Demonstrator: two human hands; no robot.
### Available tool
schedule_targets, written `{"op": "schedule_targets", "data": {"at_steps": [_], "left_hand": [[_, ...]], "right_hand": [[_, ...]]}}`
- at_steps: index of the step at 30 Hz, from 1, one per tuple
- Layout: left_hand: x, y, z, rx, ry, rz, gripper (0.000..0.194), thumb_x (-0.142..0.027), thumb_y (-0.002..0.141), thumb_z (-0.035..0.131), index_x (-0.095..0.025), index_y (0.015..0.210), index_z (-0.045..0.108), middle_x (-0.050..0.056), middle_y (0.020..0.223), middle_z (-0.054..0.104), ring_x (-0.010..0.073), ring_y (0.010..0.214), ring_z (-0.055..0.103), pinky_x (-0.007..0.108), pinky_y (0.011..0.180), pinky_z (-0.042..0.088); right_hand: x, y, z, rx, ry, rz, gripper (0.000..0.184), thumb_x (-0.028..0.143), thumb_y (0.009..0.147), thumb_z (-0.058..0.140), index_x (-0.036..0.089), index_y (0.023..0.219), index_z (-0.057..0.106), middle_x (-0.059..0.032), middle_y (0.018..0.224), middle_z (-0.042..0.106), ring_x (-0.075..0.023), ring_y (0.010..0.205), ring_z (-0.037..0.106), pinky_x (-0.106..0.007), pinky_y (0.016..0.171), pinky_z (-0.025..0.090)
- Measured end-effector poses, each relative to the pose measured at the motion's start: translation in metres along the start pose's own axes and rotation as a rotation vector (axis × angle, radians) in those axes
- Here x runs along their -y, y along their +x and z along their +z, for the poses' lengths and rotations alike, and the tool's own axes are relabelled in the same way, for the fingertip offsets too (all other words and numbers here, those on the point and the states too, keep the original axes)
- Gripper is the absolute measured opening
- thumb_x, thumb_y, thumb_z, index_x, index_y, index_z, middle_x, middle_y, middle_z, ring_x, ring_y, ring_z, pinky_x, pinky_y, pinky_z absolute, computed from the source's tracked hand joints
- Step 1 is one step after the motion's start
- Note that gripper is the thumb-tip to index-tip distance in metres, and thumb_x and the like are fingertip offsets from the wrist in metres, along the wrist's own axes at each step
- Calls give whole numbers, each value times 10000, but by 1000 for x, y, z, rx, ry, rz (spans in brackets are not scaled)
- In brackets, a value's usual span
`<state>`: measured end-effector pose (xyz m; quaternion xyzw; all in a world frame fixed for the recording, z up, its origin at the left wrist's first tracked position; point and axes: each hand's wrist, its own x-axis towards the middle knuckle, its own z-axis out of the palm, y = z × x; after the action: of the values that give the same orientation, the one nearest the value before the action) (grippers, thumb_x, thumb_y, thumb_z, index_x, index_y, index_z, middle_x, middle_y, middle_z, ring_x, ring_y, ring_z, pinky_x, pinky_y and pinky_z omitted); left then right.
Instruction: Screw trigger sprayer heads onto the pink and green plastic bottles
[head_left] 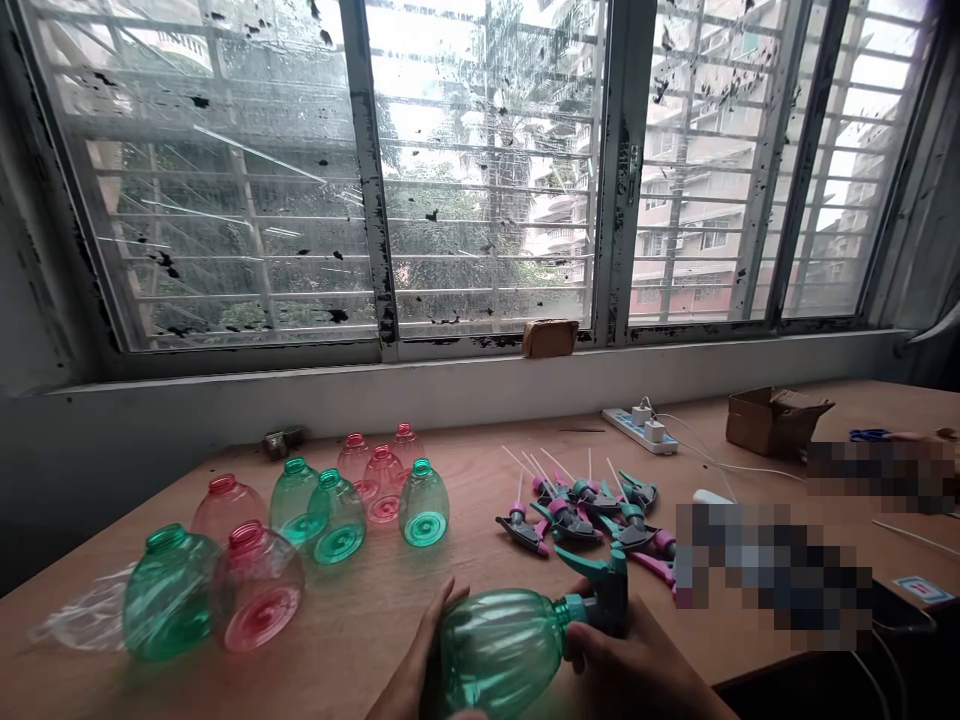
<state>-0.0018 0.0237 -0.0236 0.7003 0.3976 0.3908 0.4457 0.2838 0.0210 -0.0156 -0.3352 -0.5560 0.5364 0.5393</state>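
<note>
"Green bottle (502, 645): location?"
"Near side of the table (345, 625), sideways, lower edge cut off."
"Grip?"
"Left hand (421, 650) cups its base, fingers partly hidden; right hand (634, 655) pinches the spray head's (616, 592) collar (575, 608)."

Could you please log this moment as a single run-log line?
left hand: holding green bottle; right hand: at trigger sprayer on its neck; bottle: held sideways; nearby: uncapped red and green bottles, loose trigger sprayers
</note>
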Motion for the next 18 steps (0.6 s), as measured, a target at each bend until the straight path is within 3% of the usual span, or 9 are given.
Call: {"op": "schedule_targets", "data": {"at_steps": [4, 8, 13, 16, 18], "left_hand": [[12, 9, 4, -42, -78, -129, 900, -802, 893, 204, -201, 1556, 298, 140, 1631, 368, 323, 1505, 322, 449, 1237, 255], [4, 1, 1, 22, 36, 33, 1039, -844, 768, 499, -256, 1576, 214, 110, 1661, 308, 351, 1528, 244, 480, 1245, 219], [-12, -9, -2, 51, 71, 95, 889, -731, 872, 490, -270, 1572, 194, 117, 1636, 356, 338, 1513, 289, 487, 1242, 215], [-12, -9, 2, 19, 71, 128, 1037, -701, 767, 683, -291, 1571, 175, 124, 1631, 354, 352, 1507, 302, 482, 1238, 228], [-10, -7, 4, 16, 86, 101, 1105, -709, 717, 729, -297, 1574, 166, 132, 1632, 346, 372, 1502, 304, 499, 1229, 243]], "right_hand": [[2, -1, 1, -14, -13, 17, 535, 591, 668, 859, 173, 893, 613, -28, 598, 679, -208, 546, 644, -295, 526, 508], [1, -1, 2, -8, 1, 9, 551, 603, 655, 858, 169, 895, 617, -26, 589, 674, -201, 531, 633, -291, 512, 500], [2, -1, 0, 17, 5, 0, 528, 572, 684, 858, 167, 911, 607, -30, 607, 683, -197, 540, 638, -295, 529, 512], [3, -1, -1, 14, 17, -3, 514, 550, 698, 861, 168, 915, 596, -32, 613, 691, -199, 547, 648, -294, 532, 518], [2, -1, -1, 26, 22, -11, 501, 534, 711, 860, 163, 920, 597, -34, 613, 696, -193, 544, 647, -290, 530, 518]]}}
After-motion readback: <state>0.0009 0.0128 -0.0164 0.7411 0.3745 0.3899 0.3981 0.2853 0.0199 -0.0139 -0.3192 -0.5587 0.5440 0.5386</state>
